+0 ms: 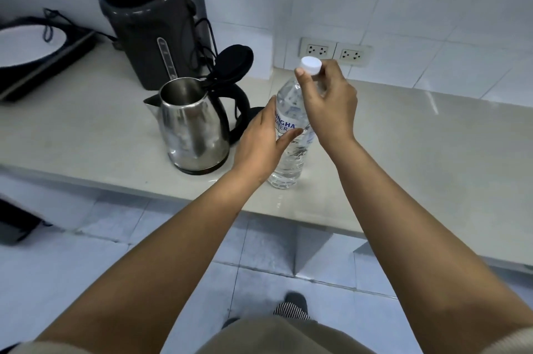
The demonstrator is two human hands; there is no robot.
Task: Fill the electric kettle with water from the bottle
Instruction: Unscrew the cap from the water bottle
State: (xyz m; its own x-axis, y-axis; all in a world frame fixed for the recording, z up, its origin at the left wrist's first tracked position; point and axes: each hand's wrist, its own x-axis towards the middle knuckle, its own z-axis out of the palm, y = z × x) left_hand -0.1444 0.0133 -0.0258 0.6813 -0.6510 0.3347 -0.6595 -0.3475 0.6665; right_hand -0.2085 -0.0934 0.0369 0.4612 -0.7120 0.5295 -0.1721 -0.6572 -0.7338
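Kettle open, bottle upright, capped.
Steel kettle [193,126] (lid flipped back) left of gripped clear bottle [291,134]; white cap [310,65] pinched on top.

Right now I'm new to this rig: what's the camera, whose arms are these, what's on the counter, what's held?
There is no robot here. The one picture comes from a wide-angle camera worn on a person's head, looking forward and down, so the two bare arms are the wearer's own.

On the counter stands a steel electric kettle with its lid tipped open. Behind it is a tall dark hot-water pot, and at far left a flat black appliance. Two wall sockets sit behind.

Beside the kettle stands a clear water bottle, upright on the counter. The left hand steadies its body. The right hand has its fingers on the white cap. Whether the cap is already loose cannot be told.
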